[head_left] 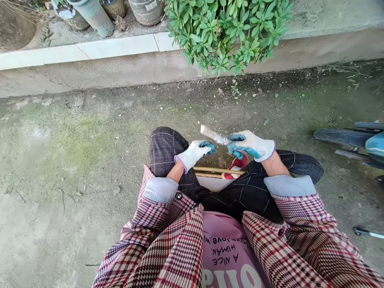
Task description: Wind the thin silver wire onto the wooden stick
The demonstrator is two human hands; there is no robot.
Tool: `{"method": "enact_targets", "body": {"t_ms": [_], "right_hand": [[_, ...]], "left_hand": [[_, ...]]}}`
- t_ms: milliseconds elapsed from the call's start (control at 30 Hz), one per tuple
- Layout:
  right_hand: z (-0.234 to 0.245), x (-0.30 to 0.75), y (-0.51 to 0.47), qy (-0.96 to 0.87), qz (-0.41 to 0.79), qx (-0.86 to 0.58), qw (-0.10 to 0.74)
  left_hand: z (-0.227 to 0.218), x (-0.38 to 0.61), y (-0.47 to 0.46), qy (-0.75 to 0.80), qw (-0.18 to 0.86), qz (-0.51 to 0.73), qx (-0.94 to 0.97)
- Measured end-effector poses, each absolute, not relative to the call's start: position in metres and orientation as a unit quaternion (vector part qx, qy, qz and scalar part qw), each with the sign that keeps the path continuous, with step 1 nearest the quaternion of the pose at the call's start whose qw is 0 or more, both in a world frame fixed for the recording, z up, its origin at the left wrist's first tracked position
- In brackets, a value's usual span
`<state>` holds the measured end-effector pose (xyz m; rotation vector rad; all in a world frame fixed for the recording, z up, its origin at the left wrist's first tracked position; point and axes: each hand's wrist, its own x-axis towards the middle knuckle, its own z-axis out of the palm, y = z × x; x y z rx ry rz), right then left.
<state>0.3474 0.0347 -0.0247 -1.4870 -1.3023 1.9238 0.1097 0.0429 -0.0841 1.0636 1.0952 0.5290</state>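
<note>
My right hand (250, 146), in a white knit glove with blue-coated fingers, grips a short stick-like tool (211, 133). The tool has a pale, wood-like flat end and a silvery wrapped middle; motion blurs it, and its kind is unclear. It slants up and left from my fingers, over the gap between my knees. My left hand (196, 154), gloved alike, hovers by my left knee with its fingers curled together. Whatever they may hold is hidden. Below both hands, thin wooden strips (219, 170) lie across a white surface (214, 184) between my legs.
A leafy green bush (225, 36) overhangs the low concrete ledge (120, 72) ahead. Pots and a grey bucket (147, 10) stand on it. At right are a dark-legged blue object (354, 138) and a thin dark-and-white tool (370, 233) on the ground. My red shoe (238, 164) shows below.
</note>
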Motion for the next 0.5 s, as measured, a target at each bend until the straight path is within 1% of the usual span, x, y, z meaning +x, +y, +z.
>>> {"method": "enact_targets", "body": {"t_ms": [67,167,233,300,333,400,500], "right_hand": [[-0.023,0.35,0.032,-0.51,0.704,-0.485,0.094],[-0.027,0.349,0.031,-0.6,0.673,-0.431,-0.035],[-0.034,0.346,0.031,-0.649,0.608,-0.446,-0.099],[-0.042,0.341,0.034,-0.689,0.507,-0.496,-0.153],[-0.046,0.339,0.036,-0.701,0.455,-0.521,-0.173],[-0.051,0.336,0.04,-0.72,0.372,-0.557,-0.183],[-0.053,0.337,0.046,-0.722,0.314,-0.601,-0.137]], "left_hand": [[-0.086,0.108,0.044,0.49,0.68,0.224,0.499],[-0.082,0.108,0.043,0.49,0.664,0.205,0.526],[-0.076,0.108,0.042,0.505,0.649,0.195,0.535],[-0.071,0.109,0.041,0.515,0.649,0.182,0.529],[-0.069,0.11,0.041,0.517,0.654,0.175,0.523],[-0.067,0.112,0.039,0.521,0.669,0.165,0.504],[-0.071,0.115,0.037,0.52,0.7,0.172,0.458]]}}
